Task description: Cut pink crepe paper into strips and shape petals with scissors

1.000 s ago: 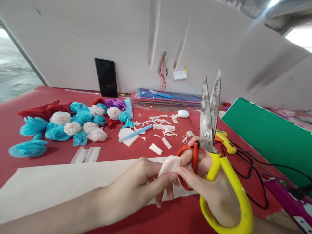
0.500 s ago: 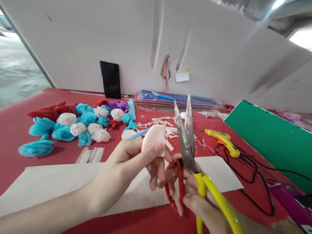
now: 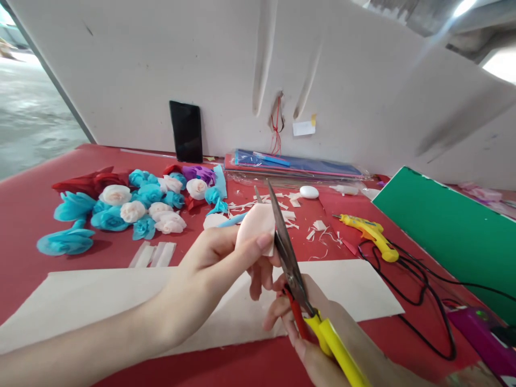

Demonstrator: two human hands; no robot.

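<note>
A small pale pink paper piece point(image 3: 253, 224) with a rounded left edge is pinched between the thumb and fingers of my left hand point(image 3: 217, 269). My right hand point(image 3: 314, 344) grips scissors point(image 3: 294, 274) by their yellow and red handles. Their blades are parted around the paper's right edge, one in front and the other partly hidden behind it. Below both hands lies a long cream sheet point(image 3: 113, 295) on the red table. Thin pale paper scraps point(image 3: 290, 216) are scattered just beyond the paper piece.
Blue, white, red and purple paper flowers point(image 3: 133, 212) cluster at left. A dark phone point(image 3: 186, 131) leans on the wall. To the right lie a yellow glue gun point(image 3: 371, 234), its black cable point(image 3: 431, 322), a green board point(image 3: 447, 231) and a purple box point(image 3: 475, 338).
The scissors have moved left and tilted toward the paper, so their open blades now straddle its right edge. My left hand keeps the paper in almost the same place.
</note>
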